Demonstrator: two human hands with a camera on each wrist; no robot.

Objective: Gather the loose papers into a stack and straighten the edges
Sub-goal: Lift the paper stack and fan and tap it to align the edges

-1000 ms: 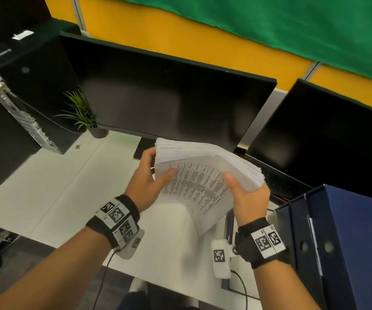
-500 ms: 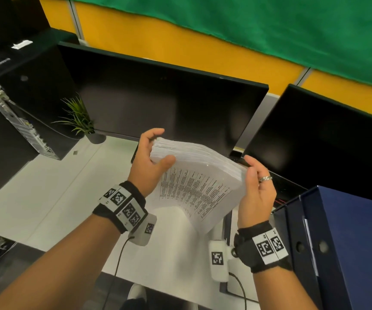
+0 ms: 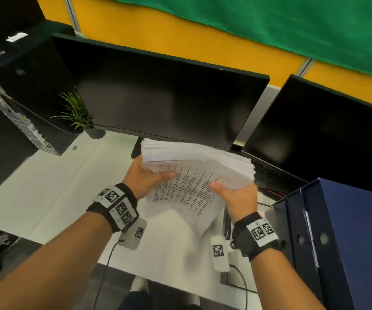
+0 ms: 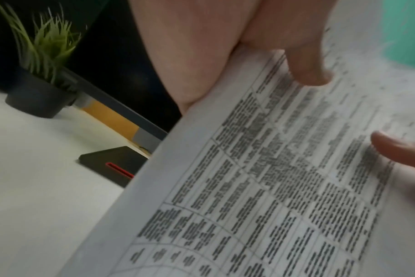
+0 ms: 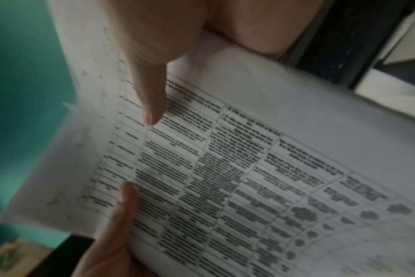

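Observation:
A thick stack of printed papers (image 3: pixel 194 173) is held up above the white desk (image 3: pixel 46 193), its lower corner hanging toward me. My left hand (image 3: pixel 146 176) grips the stack's left edge, thumb on the printed face. On the right edge, my right hand (image 3: pixel 236 194) grips it the same way. The left wrist view shows the table-filled top sheet (image 4: pixel 272 178) with the left hand's thumb (image 4: pixel 306 69) pressed on it. From the right wrist, the same sheet (image 5: pixel 237 168) appears under the right hand's thumb (image 5: pixel 152 105). The fingers behind the stack are hidden.
Two dark monitors (image 3: pixel 158 99) (image 3: pixel 328 135) stand behind the stack. A small potted plant (image 3: pixel 80 117) sits at the back left beside a black computer case (image 3: pixel 13 97). Blue binders (image 3: pixel 337 242) stand at the right. A keyboard (image 3: pixel 272 175) lies under the right monitor.
The stack has dropped a little toward the desk. My right hand, which lay flat against the stack's right edge, has closed round that edge again with the thumb on the printed face.

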